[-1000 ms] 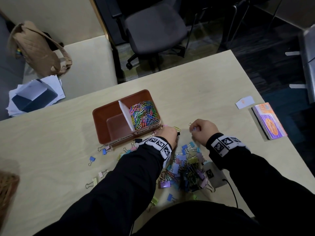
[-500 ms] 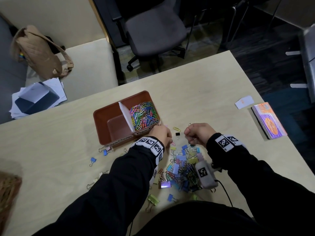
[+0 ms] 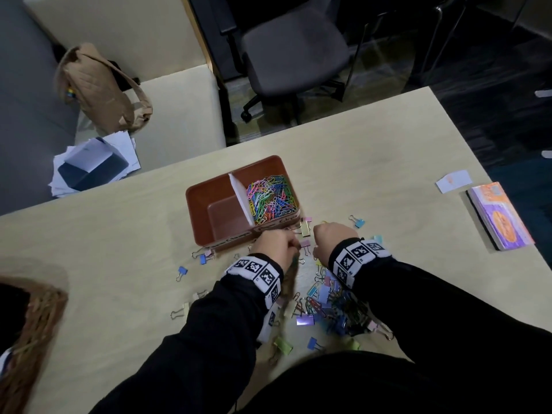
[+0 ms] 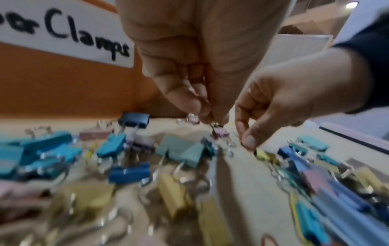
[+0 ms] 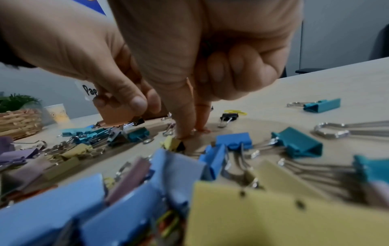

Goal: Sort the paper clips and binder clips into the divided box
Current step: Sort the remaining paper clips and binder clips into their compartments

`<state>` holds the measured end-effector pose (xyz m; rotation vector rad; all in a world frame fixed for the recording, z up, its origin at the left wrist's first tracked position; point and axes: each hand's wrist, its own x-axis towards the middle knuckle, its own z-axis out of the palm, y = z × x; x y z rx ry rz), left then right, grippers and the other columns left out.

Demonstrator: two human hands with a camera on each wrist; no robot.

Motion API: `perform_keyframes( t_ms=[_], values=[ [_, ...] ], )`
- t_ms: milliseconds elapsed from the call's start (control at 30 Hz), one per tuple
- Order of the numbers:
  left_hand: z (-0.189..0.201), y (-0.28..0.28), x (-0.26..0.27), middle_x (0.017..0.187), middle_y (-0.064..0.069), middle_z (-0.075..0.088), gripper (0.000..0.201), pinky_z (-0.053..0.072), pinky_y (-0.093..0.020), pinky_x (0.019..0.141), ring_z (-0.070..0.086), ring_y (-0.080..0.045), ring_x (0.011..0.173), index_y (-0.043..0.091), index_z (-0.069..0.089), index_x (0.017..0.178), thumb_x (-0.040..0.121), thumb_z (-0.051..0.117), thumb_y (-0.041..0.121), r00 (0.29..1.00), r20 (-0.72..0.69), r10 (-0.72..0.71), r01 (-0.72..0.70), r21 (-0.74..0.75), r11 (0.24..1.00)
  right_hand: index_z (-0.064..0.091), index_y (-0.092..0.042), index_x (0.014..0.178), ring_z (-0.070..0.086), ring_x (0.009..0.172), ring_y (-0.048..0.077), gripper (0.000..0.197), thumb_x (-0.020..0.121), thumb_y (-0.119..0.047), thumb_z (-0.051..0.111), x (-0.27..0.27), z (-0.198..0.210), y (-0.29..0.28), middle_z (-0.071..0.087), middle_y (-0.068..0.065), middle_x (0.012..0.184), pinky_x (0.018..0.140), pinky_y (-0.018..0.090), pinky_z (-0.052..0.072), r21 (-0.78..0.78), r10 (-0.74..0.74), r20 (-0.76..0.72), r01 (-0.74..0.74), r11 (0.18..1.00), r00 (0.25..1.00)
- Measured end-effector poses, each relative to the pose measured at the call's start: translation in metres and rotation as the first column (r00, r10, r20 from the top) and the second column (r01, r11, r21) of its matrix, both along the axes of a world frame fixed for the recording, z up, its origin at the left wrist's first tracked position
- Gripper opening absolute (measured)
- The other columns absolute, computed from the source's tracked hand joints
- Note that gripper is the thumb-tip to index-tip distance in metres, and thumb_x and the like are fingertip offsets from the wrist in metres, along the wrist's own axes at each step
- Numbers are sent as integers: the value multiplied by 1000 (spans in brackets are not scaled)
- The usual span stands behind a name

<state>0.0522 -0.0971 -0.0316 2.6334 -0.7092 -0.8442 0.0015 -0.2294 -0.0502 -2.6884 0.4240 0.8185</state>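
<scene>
Head view: brown divided box (image 3: 209, 201) on the desk (image 3: 119, 249), paper clips (image 3: 271, 198) filling its right half, left half bare; binder clips (image 3: 325, 303) heaped just in front of it. Both fists seen from behind, fingertips hidden. Left wrist view fills that in: left hand (image 4: 189, 55) pinches the wire handle of a small pink clip (image 4: 220, 132) between thumb and fingers (image 4: 187, 98). Right hand (image 5: 200, 55), in its own wrist view, has thumb and forefinger pinched down at a small yellow clip (image 5: 171, 143), other fingers curled into the palm.
</scene>
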Motion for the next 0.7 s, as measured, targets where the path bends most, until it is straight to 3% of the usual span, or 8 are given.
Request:
perform_keyframes(
  t_ms=[100, 200, 267, 533, 633, 700],
  values=[
    [-7, 0, -12, 114, -3, 65, 22, 46, -28, 85, 61, -24, 104, 24, 68, 110, 92, 56, 19, 994, 64, -84, 84, 8, 996, 55, -8, 112, 61, 105, 29, 20, 92, -10, 50, -5, -1, 3, 63, 12, 114, 79, 33, 48, 3, -18, -27, 18, 1000, 999],
    [-13, -1, -16, 120, -1, 59, 25, 47, -32, 85, 59, -25, 108, 24, 62, 116, 92, 56, 20, 993, 95, -71, 71, -6, 997, 54, -6, 112, 60, 105, 29, 21, 92, -9, 49, -8, 0, 3, 62, 13, 113, 76, 31, 46, 36, -62, -73, 64, 997, 995],
    [-16, 0, -12, 119, -2, 57, 24, 49, -34, 88, 59, -26, 106, 23, 62, 115, 92, 57, 19, 993, 85, -82, 84, -21, 996, 54, -7, 111, 59, 105, 29, 21, 90, -10, 50, -9, -1, 2, 61, 13, 113, 76, 31, 45, 58, -67, -107, 74, 996, 992],
    [-23, 11, -7, 105, 1, 64, 12, 52, -32, 78, 63, -18, 90, 21, 67, 99, 91, 58, 22, 994, 109, 6, 0, -54, 999, 51, -7, 108, 59, 99, 31, 17, 93, -8, 44, -19, -12, 2, 62, 16, 109, 72, 32, 44, 129, -7, -91, 18, 992, 996],
    [-26, 16, -10, 105, 3, 64, 14, 53, -33, 79, 64, -18, 91, 23, 67, 101, 91, 57, 24, 995, 97, -16, 21, -50, 999, 51, -8, 105, 61, 94, 30, 16, 97, -17, 41, -24, -4, -6, 64, 15, 103, 72, 31, 46, 198, -129, -21, 131, 971, 991],
    [-25, 15, -12, 106, 4, 64, 15, 53, -31, 79, 64, -17, 92, 23, 67, 102, 92, 57, 25, 994, 107, -37, 43, -58, 997, 53, -10, 97, 63, 84, 27, 13, 96, -20, 44, -25, 5, -17, 67, 11, 94, 71, 32, 52, 315, -287, 19, 267, 911, 958]
  ],
)
